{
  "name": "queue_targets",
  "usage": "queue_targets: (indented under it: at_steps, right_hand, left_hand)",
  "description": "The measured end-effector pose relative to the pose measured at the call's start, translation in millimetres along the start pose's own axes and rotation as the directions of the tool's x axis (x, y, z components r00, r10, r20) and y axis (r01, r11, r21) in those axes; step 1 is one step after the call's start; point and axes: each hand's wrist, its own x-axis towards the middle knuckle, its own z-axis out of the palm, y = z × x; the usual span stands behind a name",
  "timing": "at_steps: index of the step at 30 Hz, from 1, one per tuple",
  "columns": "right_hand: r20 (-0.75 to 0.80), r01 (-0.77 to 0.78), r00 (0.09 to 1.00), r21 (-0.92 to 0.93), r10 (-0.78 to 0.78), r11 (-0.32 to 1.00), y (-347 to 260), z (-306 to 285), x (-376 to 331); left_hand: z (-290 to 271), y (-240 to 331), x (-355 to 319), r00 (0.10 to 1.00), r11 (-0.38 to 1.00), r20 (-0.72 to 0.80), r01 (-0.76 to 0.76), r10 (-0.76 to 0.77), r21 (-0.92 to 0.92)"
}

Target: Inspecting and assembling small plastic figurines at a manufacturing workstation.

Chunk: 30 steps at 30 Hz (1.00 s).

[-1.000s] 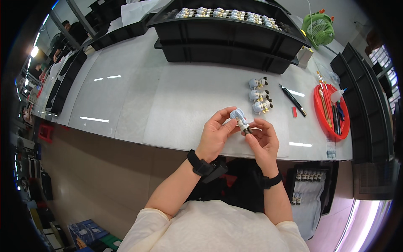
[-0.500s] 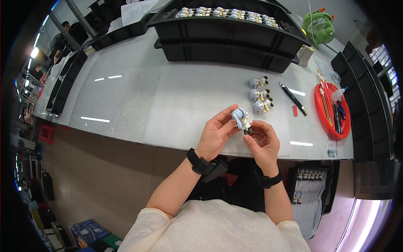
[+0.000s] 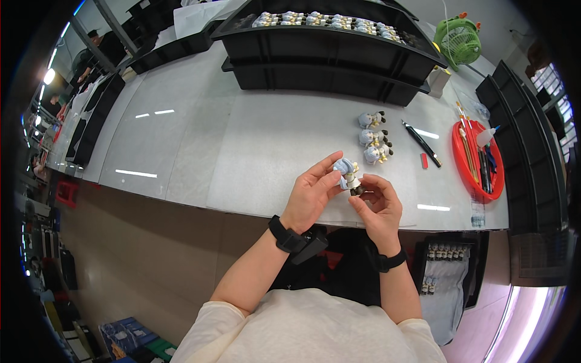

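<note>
At the far left, a row of black trays (image 3: 91,130) runs along the edge of the grey table (image 3: 242,145), at about nine o'clock from the hands. Moving right, the left hand (image 3: 311,199) rises from the near table edge, a black wrist strap (image 3: 284,235) around its forearm. Its thumb and fingers (image 3: 324,164) are closed on the upper, pale blue part of a small figurine (image 3: 348,176), which sits at two o'clock from that palm, held above the table just inside the near edge. The right hand (image 3: 378,209) comes up at four o'clock from the figurine; its fingers pinch the dark lower end, so the toy lies between the two sets of fingertips, tilted, with the blue head toward the left hand. A black band (image 3: 387,261) circles the right wrist.

At twelve o'clock from the hands, three more small figurines (image 3: 375,138) of the same kind lie in a short column on the table, well apart from the fingers. Farther back, two long black trays (image 3: 327,57) are stacked; the top one carries a row of further figurines. Right of the column, at two o'clock, lie a black pen (image 3: 421,143) and a small red piece (image 3: 424,161). Beyond them is a red round dish (image 3: 469,169) holding brushes and a small bottle, and a green fan (image 3: 458,41) stands at one o'clock.
</note>
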Motion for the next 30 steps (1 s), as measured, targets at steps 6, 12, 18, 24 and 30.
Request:
queue_targets:
  at_steps: [6,12,18,24,30]
  right_hand:
    - [0.025,-0.005,1.0,0.008,0.005,1.0,-2.3,-0.8,2.1]
    - [0.016,-0.036,0.999,0.021,0.035,0.999,-1.1,-0.8,2.7]
    - [0.023,-0.071,0.997,0.069,0.07,0.995,-1.8,0.0,0.8]
    - [0.034,-0.082,0.996,0.073,0.079,0.994,-3.1,0.0,0.7]
    - [0.037,-0.077,0.997,0.078,0.075,0.994,-3.0,-0.4,1.3]
  left_hand:
    - [1.2,-1.6,-1.1,0.999,0.995,-0.041,-0.028,0.032,0.1]
    - [3.0,-1.6,-1.5,0.998,0.993,-0.052,-0.023,0.029,0.114]
    - [1.4,-3.1,-1.0,0.998,0.989,-0.053,-0.033,0.041,0.144]
    - [0.0,-3.5,-0.3,0.997,0.986,-0.073,-0.022,0.035,0.168]
    - [2.1,-1.6,-1.2,0.996,0.981,-0.074,-0.03,0.045,0.191]
